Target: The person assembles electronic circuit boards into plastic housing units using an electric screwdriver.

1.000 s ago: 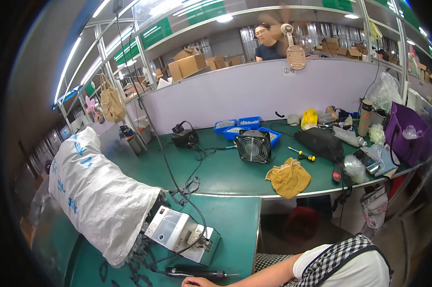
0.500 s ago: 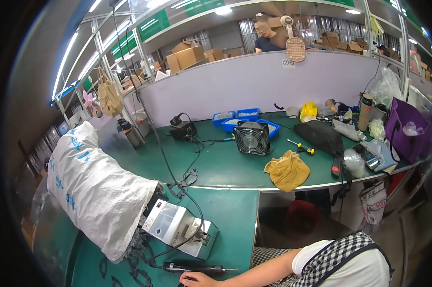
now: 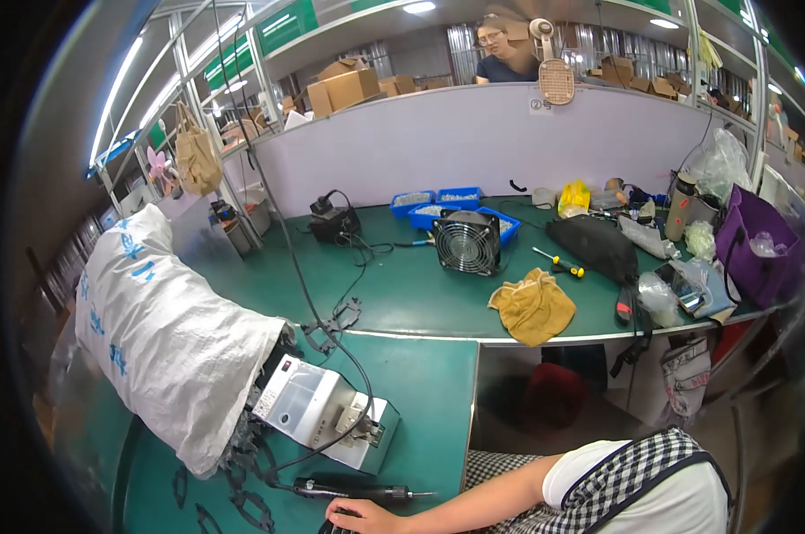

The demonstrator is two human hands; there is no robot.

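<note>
My left hand (image 3: 363,514) is at the lower edge, its forearm reaching in from the right. Its fingers curl over a black part (image 3: 333,527) that is mostly cut off by the frame. Just beyond the hand lies a black electric screwdriver (image 3: 353,489), its bit pointing right. Behind it stands a white and grey boxy device (image 3: 318,409) with a cable looping over it. Black plastic frame pieces (image 3: 253,509) lie loose to the left, beside the mouth of a big white woven sack (image 3: 171,329). My right hand is out of view.
Across the far green bench (image 3: 394,311) stand a black fan (image 3: 467,246), blue trays (image 3: 414,203) of small pieces, a tan cloth (image 3: 534,307), a screwdriver (image 3: 558,262) and a purple bag (image 3: 768,249). A person (image 3: 505,62) is behind the partition (image 3: 349,156).
The view has shifted slightly, so the bench and sack sit a little higher and farther left. My left hand stays near the screwdriver, its fingers still over the black part.
</note>
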